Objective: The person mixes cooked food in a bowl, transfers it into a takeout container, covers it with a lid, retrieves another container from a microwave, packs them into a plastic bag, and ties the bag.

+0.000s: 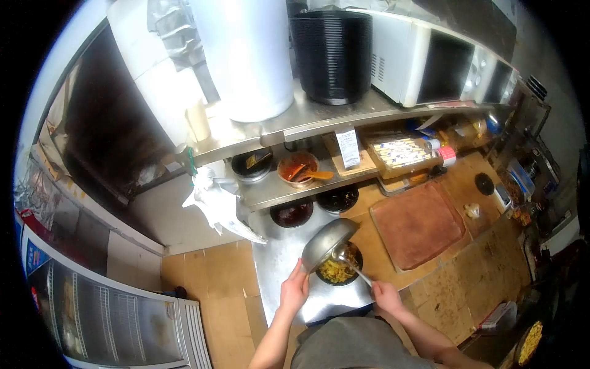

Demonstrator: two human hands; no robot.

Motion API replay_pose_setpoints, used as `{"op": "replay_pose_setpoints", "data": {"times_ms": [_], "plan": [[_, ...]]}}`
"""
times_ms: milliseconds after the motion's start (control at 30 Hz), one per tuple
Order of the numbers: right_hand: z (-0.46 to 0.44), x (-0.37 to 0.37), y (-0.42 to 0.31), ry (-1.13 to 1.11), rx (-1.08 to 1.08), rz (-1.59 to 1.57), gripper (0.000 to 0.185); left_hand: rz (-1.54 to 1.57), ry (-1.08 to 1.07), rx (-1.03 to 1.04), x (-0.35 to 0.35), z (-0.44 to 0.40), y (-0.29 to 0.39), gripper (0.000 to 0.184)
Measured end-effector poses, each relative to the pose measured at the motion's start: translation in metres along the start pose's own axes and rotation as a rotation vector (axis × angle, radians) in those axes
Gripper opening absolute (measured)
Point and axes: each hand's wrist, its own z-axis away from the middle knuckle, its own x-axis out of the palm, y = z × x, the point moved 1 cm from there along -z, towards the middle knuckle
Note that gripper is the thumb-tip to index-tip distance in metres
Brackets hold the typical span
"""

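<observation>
My left hand is closed on the near edge of a round metal pan, which is tilted over a black bowl. Yellowish chopped food lies in that bowl, on the metal worktop. In my right hand is the handle of a metal ladle. The ladle's head is at the pan's lower rim, above the food. Whether my left fingers grip a handle or the rim itself, I cannot make out.
Behind the bowl are two dark containers. A reddish-brown board lies to the right. The lower shelf holds a red sauce bowl with an orange-handled utensil. Above stand a white bucket, stacked black bowls and a microwave.
</observation>
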Motion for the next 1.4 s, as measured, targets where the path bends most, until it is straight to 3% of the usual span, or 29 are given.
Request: {"op": "replay_pose_setpoints", "data": {"times_ms": [200, 467, 567, 700, 800, 867, 967, 1067, 1333, 1400], "plan": [[-0.009, 0.014, -0.015, 0.139, -0.049, 0.020, 0.036, -0.001, -0.032, 0.066, -0.008, 0.002, -0.017, 0.003], [0.041, 0.034, 0.009, 0.114, 0.228, -0.103, 0.037, 0.020, -0.012, 0.015, -0.022, 0.001, -0.044, 0.003], [0.035, 0.067, 0.064, 0.138, 0.213, -0.285, 0.041, 0.069, 0.023, -0.092, -0.020, 0.004, -0.046, 0.004], [0.028, 0.044, 0.047, 0.019, 0.290, -0.532, 0.041, 0.247, 0.124, -0.242, -0.013, 0.010, -0.037, 0.009], [0.005, 0.043, 0.065, 0.059, 0.319, -0.716, 0.038, 0.505, 0.146, -0.558, 0.010, 0.029, -0.047, 0.016], [-0.004, 0.048, 0.081, -0.046, 0.520, -0.864, 0.036, 0.593, 0.219, -0.598, 0.025, 0.034, -0.041, 0.015], [-0.005, 0.049, 0.089, -0.216, 0.626, -1.008, 0.034, 0.691, 0.307, -0.643, 0.036, 0.035, -0.020, 0.014], [-0.016, 0.036, 0.079, -0.268, 0.643, -1.004, 0.035, 0.795, 0.442, -0.740, 0.049, 0.047, -0.018, 0.013], [-0.042, 0.029, 0.079, -0.295, 0.661, -1.009, 0.036, 0.954, 0.507, -0.882, 0.039, 0.049, -0.008, 0.014], [-0.040, 0.024, 0.064, -0.306, 0.539, -0.919, 0.036, 0.991, 0.468, -0.890, 0.039, 0.055, -0.019, 0.015]]}}
